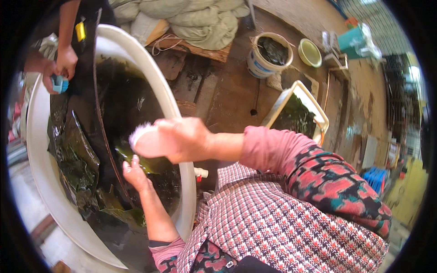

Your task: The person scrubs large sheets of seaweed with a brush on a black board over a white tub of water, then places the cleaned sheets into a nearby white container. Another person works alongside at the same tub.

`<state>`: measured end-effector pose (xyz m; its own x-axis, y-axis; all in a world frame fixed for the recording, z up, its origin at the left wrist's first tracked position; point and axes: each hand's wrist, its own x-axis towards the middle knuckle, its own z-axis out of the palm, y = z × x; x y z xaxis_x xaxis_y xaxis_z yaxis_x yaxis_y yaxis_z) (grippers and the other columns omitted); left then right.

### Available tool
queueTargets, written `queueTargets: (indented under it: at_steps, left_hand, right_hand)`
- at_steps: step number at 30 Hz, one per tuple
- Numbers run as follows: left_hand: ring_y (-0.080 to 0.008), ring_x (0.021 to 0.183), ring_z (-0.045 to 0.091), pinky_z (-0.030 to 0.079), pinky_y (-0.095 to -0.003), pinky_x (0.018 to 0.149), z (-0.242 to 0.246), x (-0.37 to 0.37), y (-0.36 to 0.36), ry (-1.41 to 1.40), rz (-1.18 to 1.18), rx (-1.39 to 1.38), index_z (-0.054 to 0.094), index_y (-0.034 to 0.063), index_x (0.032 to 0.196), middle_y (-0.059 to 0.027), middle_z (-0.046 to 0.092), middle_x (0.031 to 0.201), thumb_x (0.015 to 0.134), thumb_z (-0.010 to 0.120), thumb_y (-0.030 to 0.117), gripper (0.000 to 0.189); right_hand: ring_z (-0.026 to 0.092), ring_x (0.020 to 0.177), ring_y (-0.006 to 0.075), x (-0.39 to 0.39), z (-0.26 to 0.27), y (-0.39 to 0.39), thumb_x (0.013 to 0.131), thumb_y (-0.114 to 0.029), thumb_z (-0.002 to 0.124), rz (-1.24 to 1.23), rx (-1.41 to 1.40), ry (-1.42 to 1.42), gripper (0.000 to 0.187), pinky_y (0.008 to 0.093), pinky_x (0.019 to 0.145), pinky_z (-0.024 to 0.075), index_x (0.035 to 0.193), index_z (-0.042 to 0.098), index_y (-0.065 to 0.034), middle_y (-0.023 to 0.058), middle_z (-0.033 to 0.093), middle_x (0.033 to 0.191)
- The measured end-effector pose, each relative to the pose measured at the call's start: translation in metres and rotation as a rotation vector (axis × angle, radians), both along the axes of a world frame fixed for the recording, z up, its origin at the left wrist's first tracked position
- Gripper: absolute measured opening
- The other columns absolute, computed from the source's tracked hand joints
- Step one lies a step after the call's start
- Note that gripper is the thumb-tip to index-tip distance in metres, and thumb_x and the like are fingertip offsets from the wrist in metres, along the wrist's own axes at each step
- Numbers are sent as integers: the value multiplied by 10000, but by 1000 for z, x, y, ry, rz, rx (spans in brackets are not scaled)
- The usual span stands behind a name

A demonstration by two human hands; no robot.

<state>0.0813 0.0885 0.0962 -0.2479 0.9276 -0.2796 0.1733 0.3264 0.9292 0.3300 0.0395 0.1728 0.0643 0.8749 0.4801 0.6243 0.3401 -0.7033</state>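
Observation:
My right hand (191, 140) grips a pink scrub brush (153, 141) with pale bristles, raised over a large white round tub (172, 102). Below the brush, my left hand (137, 175) is over the tub with fingertips pointing up. It lies against a wet yellow-green seaweed blade (155, 166), but whether its fingers pinch the blade cannot be seen. Dark water fills this side of the tub. A thin-edged dark board or sheet (102, 123) runs across the tub, and broad dark green seaweed blades (76, 163) lie on its far side.
Across the tub, another person's hands (63, 66) hold a blue brush (60, 84). A white bucket (257, 65), a yellowish basin (310, 53) and a rectangular bin (273, 111) with seaweed stand on the brown floor. Bulging sacks (205, 24) rest on a wooden pallet (215, 53). A valve (201, 173) protrudes from the tub.

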Motion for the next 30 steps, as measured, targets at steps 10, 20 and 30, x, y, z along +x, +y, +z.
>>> queueTargets:
  at_steps: [10,20,30]
  left_hand:
    - [-113,850,599,498,-256,781,136,177,-6,-342,-497,493,658,-15,1026,-36,670,979,899,658,22,132]
    - [-350,1078,602,510,-410,909,131,205,-109,137,-1618,724,582,69,1258,-142,621,1220,727,785,173,578]
    - [-353,1135,571,452,-435,991,154,27,-36,632,-612,818,620,22,1211,-171,601,1255,790,730,154,454]
  right_hand:
    - [655,972,366,224,-26,-290,679,-399,718,-1362,-632,-30,669,442,847,518,1266,569,-115,171,668,1082]
    - [656,947,413,100,-82,-489,689,-362,732,-962,-1532,223,486,480,826,520,1027,616,-32,245,679,1003]
    - [671,961,383,157,-111,-296,637,-314,755,-724,-1307,-116,568,436,833,528,1084,613,7,239,689,1007]
